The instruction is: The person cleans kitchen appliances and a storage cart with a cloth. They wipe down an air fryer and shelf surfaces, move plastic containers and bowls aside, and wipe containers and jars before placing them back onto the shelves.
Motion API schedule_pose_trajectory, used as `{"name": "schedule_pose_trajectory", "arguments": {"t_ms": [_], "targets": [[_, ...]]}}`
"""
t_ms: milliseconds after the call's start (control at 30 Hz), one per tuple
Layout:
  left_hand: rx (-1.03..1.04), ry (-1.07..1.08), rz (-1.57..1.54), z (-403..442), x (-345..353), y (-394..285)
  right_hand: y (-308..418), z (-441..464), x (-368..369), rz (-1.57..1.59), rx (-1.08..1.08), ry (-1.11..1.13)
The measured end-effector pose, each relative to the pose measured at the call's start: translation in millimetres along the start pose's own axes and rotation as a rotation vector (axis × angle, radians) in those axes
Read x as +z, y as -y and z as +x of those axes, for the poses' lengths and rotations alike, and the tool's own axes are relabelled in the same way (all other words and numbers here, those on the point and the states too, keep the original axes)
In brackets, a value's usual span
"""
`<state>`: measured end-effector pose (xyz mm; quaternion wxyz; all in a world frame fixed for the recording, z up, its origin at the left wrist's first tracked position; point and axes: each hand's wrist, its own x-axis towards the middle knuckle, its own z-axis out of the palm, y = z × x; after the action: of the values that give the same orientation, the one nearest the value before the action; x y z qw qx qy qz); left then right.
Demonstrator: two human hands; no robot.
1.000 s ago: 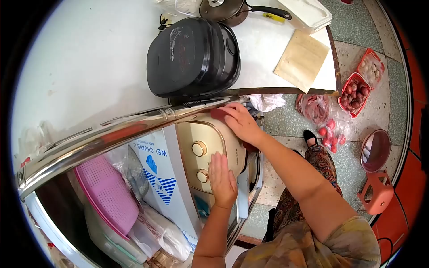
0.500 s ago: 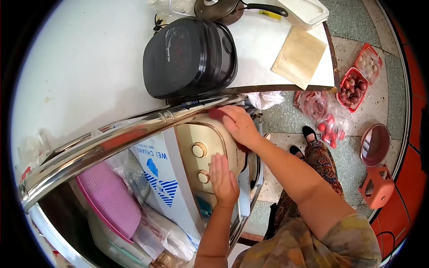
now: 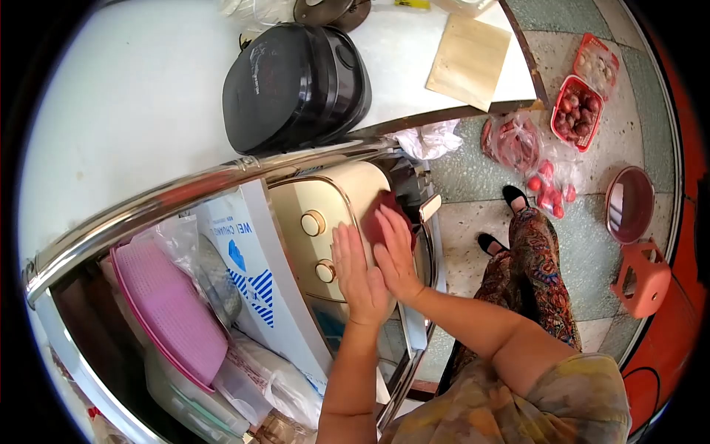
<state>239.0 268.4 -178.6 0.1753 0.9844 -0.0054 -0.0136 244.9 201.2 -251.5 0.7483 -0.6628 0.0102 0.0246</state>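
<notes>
A cream appliance [image 3: 299,196] with two round gold-rimmed knobs lies in an open metal-framed compartment. My left hand [image 3: 359,277] rests against its knob panel, palm down and fingers stretched out. Beside it, my right hand [image 3: 397,259] holds a dark red cloth [image 3: 381,214] against the appliance's side, its fingers extended over the cloth. The two hands are close together near the wrists. The parts of the cloth under the fingers are hidden.
A white box [image 3: 259,259] and a pink perforated basket [image 3: 170,311] fill the compartment's left. Behind the metal rail [image 3: 148,211], a black cooker [image 3: 285,89] stands on the white table [image 3: 140,96]. Red baskets, bags, a basin [image 3: 629,203] and a stool [image 3: 642,280] are on the floor.
My right hand has moved with the cloth from the appliance's top edge down its side, close to my left hand. My left hand stays on the panel. The view has shifted slightly.
</notes>
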Motion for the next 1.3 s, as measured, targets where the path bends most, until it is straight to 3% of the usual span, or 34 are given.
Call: {"name": "schedule_pose_trajectory", "arguments": {"t_ms": [167,267,500,600,667,700,767,867,1100,1300], "targets": [[0.024,-0.045,-0.033,-3,5,4,-5,-68,17,0.051,0.067,-0.004],[0.022,-0.008,-0.023,-3,5,4,-1,-61,15,0.035,0.061,-0.039],[0.062,-0.013,-0.023,-5,7,9,-26,60,12,-0.063,-0.173,-0.166],[0.047,-0.029,-0.038,-4,10,8,-36,101,6,-0.035,-0.13,-0.062],[0.039,-0.032,-0.061,-4,10,7,-31,108,3,-0.102,0.057,0.06],[0.029,-0.036,-0.078,-4,9,7,-33,101,4,-0.108,0.057,0.06],[0.019,-0.044,-0.093,-5,9,8,-35,75,15,-0.061,-0.162,-0.189],[0.033,-0.049,-0.081,-7,9,10,-26,12,15,-0.086,-0.15,-0.205],[0.097,-0.083,-0.055,-6,8,8,-5,-93,32,0.079,0.24,-0.202],[0.109,-0.093,-0.043,-5,9,6,-22,-94,-6,0.13,0.349,-0.1]]}}
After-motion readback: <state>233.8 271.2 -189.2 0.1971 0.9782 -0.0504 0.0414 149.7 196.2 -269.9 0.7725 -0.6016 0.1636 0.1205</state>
